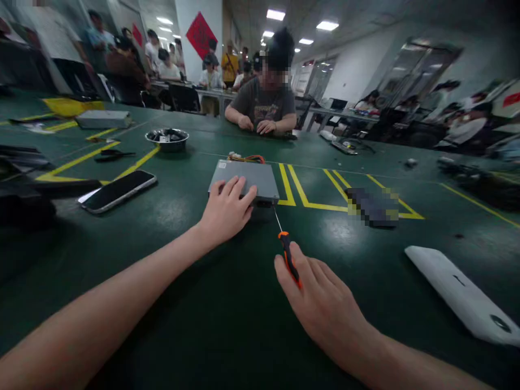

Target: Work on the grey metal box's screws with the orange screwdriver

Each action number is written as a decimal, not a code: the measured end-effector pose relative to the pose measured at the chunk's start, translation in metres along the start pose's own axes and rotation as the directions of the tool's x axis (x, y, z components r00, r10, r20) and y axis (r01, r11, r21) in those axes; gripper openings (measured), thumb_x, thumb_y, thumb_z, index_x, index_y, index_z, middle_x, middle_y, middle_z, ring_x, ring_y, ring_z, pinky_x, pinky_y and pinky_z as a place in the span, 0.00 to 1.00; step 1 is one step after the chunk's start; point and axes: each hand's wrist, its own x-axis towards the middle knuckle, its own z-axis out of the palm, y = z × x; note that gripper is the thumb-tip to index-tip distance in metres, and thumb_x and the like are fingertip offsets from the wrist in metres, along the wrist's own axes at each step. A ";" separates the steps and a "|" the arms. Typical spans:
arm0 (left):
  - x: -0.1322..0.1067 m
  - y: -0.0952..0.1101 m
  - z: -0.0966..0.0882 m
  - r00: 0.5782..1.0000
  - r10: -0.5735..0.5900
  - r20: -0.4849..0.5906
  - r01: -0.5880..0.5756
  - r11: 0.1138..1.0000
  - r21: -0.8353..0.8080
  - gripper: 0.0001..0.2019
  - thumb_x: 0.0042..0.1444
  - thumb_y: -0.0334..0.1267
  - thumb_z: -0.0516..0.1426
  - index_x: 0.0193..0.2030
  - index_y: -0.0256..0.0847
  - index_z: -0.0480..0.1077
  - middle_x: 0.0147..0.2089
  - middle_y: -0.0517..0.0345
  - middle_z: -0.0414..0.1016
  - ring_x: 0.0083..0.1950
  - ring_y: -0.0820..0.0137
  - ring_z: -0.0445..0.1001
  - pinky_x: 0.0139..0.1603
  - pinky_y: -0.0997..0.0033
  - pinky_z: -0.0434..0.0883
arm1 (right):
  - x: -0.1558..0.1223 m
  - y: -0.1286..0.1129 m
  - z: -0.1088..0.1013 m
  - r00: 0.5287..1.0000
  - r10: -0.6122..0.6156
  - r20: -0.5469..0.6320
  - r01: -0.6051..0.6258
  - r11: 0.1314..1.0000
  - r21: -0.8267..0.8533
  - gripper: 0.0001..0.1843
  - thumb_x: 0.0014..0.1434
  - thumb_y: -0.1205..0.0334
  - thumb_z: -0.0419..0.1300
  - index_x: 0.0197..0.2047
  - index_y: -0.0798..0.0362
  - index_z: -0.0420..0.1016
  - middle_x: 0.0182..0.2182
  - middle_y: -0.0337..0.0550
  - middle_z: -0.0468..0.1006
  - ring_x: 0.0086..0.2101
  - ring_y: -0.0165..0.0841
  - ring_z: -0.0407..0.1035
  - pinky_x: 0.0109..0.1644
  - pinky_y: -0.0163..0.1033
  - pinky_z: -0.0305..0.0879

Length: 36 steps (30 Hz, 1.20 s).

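A grey metal computer power supply (260, 179) lies flat on the green table, its coloured cables (254, 158) bunched behind its far edge. My left hand (227, 211) grips its near left part, with fingers spread over the top and the thumb down at the front face. In my right hand (317, 287) is a screwdriver (289, 260) with an orange and black handle, held between thumb and fingers. Its thin shaft points up and away, the tip at the power supply's near right corner. Whether the tip sits in a screw is too small to tell.
A phone (122, 190) and a metal bowl (167, 140) with small parts stand left. Another grey box (103, 118) is farther back. Right lie a blurred-out dark object (371, 207) and a white object (459, 290). Across the table sits a person (264, 105); yellow tape (331, 206) marks the tabletop.
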 end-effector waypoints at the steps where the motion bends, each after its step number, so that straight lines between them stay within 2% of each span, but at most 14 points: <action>1: 0.000 0.000 0.001 1.000 -0.003 -0.004 0.003 1.000 -0.008 0.19 0.57 0.38 0.48 0.55 0.38 0.61 0.58 0.39 0.62 0.59 0.53 0.59 0.53 0.51 0.57 | 0.000 0.002 0.001 1.000 0.019 0.005 -0.019 1.000 -0.004 0.17 0.54 0.78 0.44 0.44 0.60 0.65 0.39 0.61 0.73 0.30 0.34 0.69 0.35 0.38 0.65; 6: -0.001 -0.001 0.001 1.000 -0.007 -0.009 0.007 1.000 -0.030 0.19 0.57 0.38 0.48 0.55 0.39 0.61 0.59 0.40 0.61 0.60 0.54 0.59 0.54 0.50 0.56 | -0.001 0.004 0.003 0.995 0.069 0.074 -0.069 0.998 0.000 0.14 0.53 0.75 0.49 0.43 0.60 0.66 0.41 0.61 0.70 0.32 0.35 0.68 0.34 0.39 0.65; 10: -0.001 -0.001 -0.001 1.000 -0.005 -0.001 0.005 0.999 -0.036 0.19 0.57 0.39 0.48 0.55 0.39 0.60 0.59 0.40 0.61 0.60 0.54 0.58 0.54 0.51 0.56 | -0.003 -0.003 0.004 0.992 0.042 0.122 -0.046 0.998 0.029 0.17 0.51 0.76 0.48 0.45 0.60 0.66 0.44 0.58 0.69 0.36 0.36 0.68 0.36 0.40 0.65; 16: -0.001 -0.001 -0.002 1.000 -0.006 0.001 0.006 0.999 -0.038 0.19 0.58 0.39 0.48 0.56 0.39 0.60 0.59 0.41 0.60 0.60 0.54 0.58 0.54 0.51 0.56 | -0.004 -0.006 0.006 0.996 0.042 0.078 -0.042 0.999 -0.001 0.19 0.54 0.78 0.41 0.45 0.61 0.65 0.41 0.60 0.71 0.33 0.34 0.69 0.35 0.39 0.64; 20: -0.001 -0.001 -0.002 1.000 -0.004 0.003 0.004 1.000 -0.026 0.19 0.58 0.39 0.47 0.56 0.38 0.60 0.59 0.41 0.60 0.61 0.55 0.58 0.54 0.51 0.56 | -0.004 -0.001 0.006 0.995 0.058 0.078 -0.057 0.998 -0.016 0.15 0.55 0.76 0.45 0.44 0.62 0.65 0.38 0.62 0.72 0.31 0.35 0.69 0.32 0.37 0.65; 24: -0.001 -0.001 -0.002 1.000 -0.005 0.003 0.005 1.000 -0.020 0.19 0.58 0.39 0.47 0.56 0.39 0.60 0.60 0.41 0.60 0.61 0.55 0.58 0.54 0.51 0.56 | -0.004 -0.001 0.007 0.993 0.064 0.101 -0.067 0.998 0.024 0.14 0.54 0.74 0.50 0.45 0.63 0.66 0.41 0.63 0.70 0.35 0.38 0.69 0.34 0.40 0.67; 29: 0.000 0.000 -0.001 1.000 0.001 0.002 -0.001 1.000 -0.020 0.19 0.58 0.39 0.47 0.56 0.39 0.59 0.60 0.41 0.60 0.60 0.55 0.58 0.54 0.51 0.57 | -0.003 -0.002 0.004 0.998 0.018 0.068 -0.020 0.999 0.032 0.19 0.52 0.79 0.45 0.45 0.63 0.66 0.41 0.59 0.70 0.35 0.35 0.68 0.36 0.39 0.67; 32: 0.000 -0.001 -0.002 1.000 0.002 0.007 -0.002 1.000 -0.020 0.19 0.58 0.39 0.47 0.56 0.39 0.59 0.60 0.41 0.60 0.60 0.55 0.58 0.54 0.51 0.57 | -0.002 0.002 0.004 0.999 0.036 0.040 -0.036 0.999 0.003 0.17 0.55 0.77 0.44 0.44 0.63 0.66 0.37 0.58 0.71 0.32 0.34 0.68 0.33 0.36 0.66; 36: 0.000 -0.001 -0.003 1.000 -0.002 0.012 0.003 1.000 -0.030 0.19 0.58 0.39 0.47 0.55 0.39 0.59 0.59 0.41 0.60 0.60 0.55 0.58 0.54 0.51 0.57 | -0.003 0.005 0.005 0.995 0.069 0.076 -0.069 0.998 -0.004 0.13 0.58 0.71 0.47 0.45 0.63 0.67 0.37 0.58 0.71 0.30 0.33 0.67 0.31 0.37 0.65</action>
